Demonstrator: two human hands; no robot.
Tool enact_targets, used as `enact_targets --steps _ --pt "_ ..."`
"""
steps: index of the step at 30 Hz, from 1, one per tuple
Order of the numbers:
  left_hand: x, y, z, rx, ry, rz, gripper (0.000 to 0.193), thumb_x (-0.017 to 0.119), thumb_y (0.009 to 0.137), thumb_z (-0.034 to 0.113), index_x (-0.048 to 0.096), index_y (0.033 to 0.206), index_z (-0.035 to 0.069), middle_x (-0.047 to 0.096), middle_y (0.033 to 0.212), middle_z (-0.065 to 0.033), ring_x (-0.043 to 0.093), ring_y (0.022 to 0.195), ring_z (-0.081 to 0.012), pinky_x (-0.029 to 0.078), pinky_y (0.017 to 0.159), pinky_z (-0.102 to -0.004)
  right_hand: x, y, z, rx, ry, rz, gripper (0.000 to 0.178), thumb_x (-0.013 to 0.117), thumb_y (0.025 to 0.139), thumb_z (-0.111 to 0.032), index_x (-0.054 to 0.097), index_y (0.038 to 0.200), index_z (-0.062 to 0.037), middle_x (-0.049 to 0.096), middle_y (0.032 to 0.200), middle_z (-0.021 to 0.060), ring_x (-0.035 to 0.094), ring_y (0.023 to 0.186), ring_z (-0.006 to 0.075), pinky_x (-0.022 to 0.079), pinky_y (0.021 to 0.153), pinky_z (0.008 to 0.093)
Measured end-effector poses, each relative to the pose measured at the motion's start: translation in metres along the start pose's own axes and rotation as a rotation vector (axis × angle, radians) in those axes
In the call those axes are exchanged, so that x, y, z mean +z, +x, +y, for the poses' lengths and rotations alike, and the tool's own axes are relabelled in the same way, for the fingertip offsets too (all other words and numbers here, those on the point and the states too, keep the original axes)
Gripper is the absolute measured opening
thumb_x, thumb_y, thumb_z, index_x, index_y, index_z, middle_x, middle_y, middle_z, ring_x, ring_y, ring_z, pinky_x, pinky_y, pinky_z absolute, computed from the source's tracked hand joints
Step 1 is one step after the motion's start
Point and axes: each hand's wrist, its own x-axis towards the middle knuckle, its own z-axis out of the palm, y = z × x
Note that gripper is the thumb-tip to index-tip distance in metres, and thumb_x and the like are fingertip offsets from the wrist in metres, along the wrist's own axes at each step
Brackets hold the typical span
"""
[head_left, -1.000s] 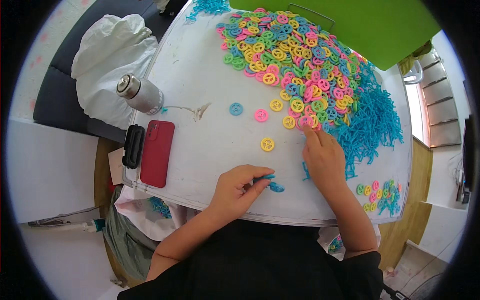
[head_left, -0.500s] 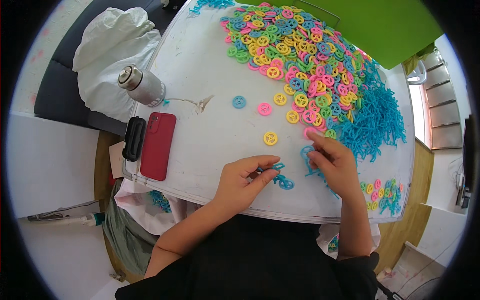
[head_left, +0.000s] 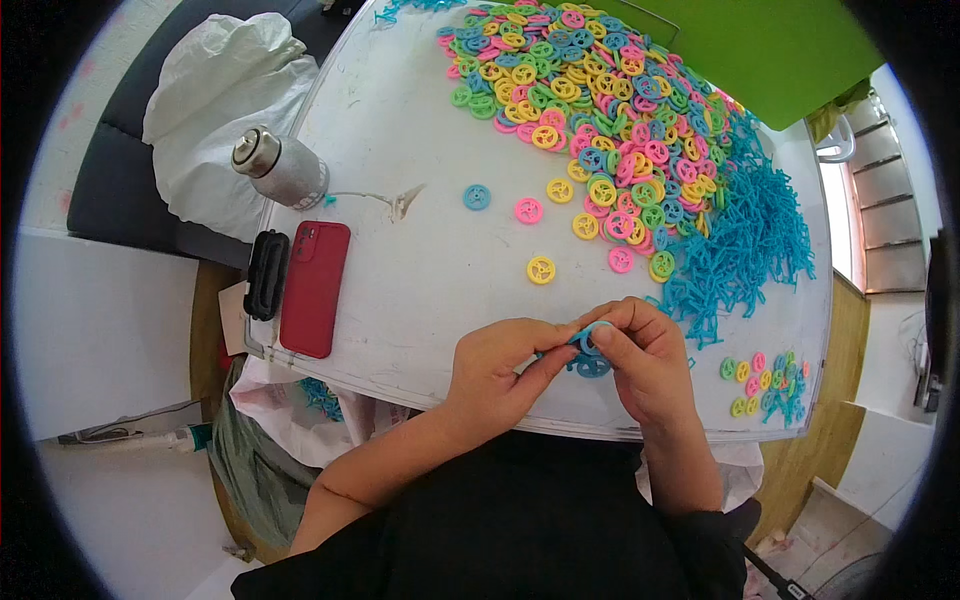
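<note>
My left hand [head_left: 500, 368] is closed in a pinch on a thin blue plastic frame, mostly hidden by the fingers. A blue wheel [head_left: 592, 367] hangs below it at its end. My right hand [head_left: 645, 360] pinches another blue wheel [head_left: 588, 340] against the frame, and the fingertips of both hands meet there. Just beyond the hands a yellow wheel [head_left: 541, 270] lies on the white table, with a pink wheel [head_left: 528, 210] and a blue wheel [head_left: 476, 197] farther left. A large heap of coloured wheels [head_left: 565, 85] adjoins a pile of blue plastic frames [head_left: 750, 225].
At the left stand a metal bottle [head_left: 295, 172], a red phone [head_left: 316, 290] and a black case [head_left: 267, 275]. More small wheels [head_left: 753, 385] and blue pieces lie near the right corner. A green panel [head_left: 770, 50] rises at the back; a white sack [head_left: 220, 110] lies left.
My right hand has moved left and down with its blue wheel to meet my left hand. The wheel now touches the blue frame; my left hand has shifted slightly right.
</note>
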Motion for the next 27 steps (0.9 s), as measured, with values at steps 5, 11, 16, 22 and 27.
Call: enact_targets --steps 5,11,16,22,27 --pt "0.003 0.003 0.002 0.238 0.248 0.079 0.025 0.078 0.079 -0.001 0.071 0.103 0.004 0.073 0.087 -0.0093 0.07 0.076 -0.0245 0.054 0.067 -0.0317 0.001 0.0 -0.003 0.0 0.032 0.003 0.007 0.066 0.095 -0.007 0.064 0.099 -0.0017 0.07 0.095 0.0087 0.064 0.089 0.0125 0.05 0.082 0.0275" --pt "-0.007 0.002 0.005 0.207 0.321 -0.005 0.024 0.08 0.077 0.002 0.071 0.098 0.005 0.073 0.087 -0.0078 0.069 0.075 -0.0245 0.054 0.066 -0.0325 0.015 -0.006 -0.01 -0.066 -0.344 0.08 0.015 0.063 0.097 -0.006 0.064 0.111 -0.0007 0.066 0.089 0.0038 0.063 0.075 0.0093 0.051 0.067 0.0226" --pt "-0.011 0.002 0.006 -0.022 0.125 -0.034 0.021 0.079 0.081 0.001 0.07 0.1 0.003 0.073 0.088 -0.0092 0.07 0.079 -0.0211 0.054 0.071 -0.0314 0.009 -0.011 0.004 -0.199 -0.329 0.079 0.024 0.064 0.096 -0.003 0.063 0.12 0.0013 0.062 0.087 0.0024 0.062 0.075 0.009 0.052 0.068 0.022" --pt "-0.013 -0.006 0.003 -0.233 -0.446 -0.06 0.018 0.073 0.087 -0.005 0.069 0.105 -0.003 0.071 0.1 -0.0118 0.069 0.093 -0.0177 0.056 0.085 -0.0309 0.004 -0.011 -0.001 -0.477 -0.528 -0.169 0.036 0.067 0.09 0.004 0.063 0.126 0.0049 0.062 0.095 0.0063 0.063 0.078 0.0118 0.052 0.068 0.0227" --pt "-0.014 -0.006 0.003 -0.238 -0.45 -0.073 0.019 0.072 0.088 -0.006 0.068 0.107 -0.003 0.07 0.101 -0.0113 0.069 0.094 -0.0161 0.056 0.085 -0.0296 0.007 -0.014 -0.007 -0.328 -0.576 -0.089 0.04 0.074 0.083 0.003 0.066 0.122 0.0026 0.063 0.09 0.005 0.063 0.076 0.013 0.051 0.066 0.0246"
